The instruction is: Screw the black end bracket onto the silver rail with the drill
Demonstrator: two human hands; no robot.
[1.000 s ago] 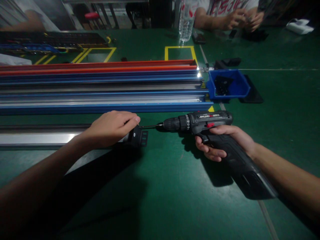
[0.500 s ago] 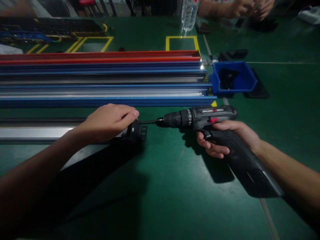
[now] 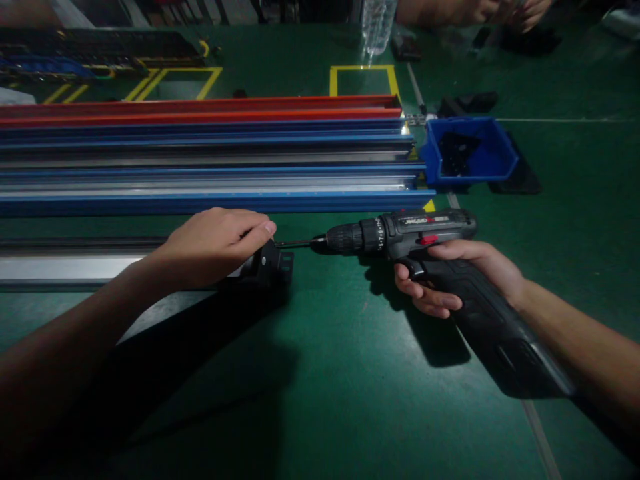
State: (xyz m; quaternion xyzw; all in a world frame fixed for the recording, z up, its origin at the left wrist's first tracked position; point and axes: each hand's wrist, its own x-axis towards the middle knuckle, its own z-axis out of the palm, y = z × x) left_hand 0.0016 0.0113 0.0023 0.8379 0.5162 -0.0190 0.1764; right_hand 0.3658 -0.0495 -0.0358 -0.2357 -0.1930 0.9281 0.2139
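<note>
My right hand is wrapped round the grip of a black cordless drill, which lies level and points left. Its bit meets a black bracket at the end of a silver metal rail lying on the green table. My left hand rests curled over the rail's end, fingertips pressed on top of the bracket. Whether a screw sits at the bit's tip is too small to see.
Behind the rail lies a stack of long blue, silver and red rails. A blue bin with black parts stands at their right end. A water bottle and another person's hands are at the far edge.
The view has tilted down a little, so everything sits slightly higher in the picture. The drill, bracket and both hands keep the same positions relative to each other.
</note>
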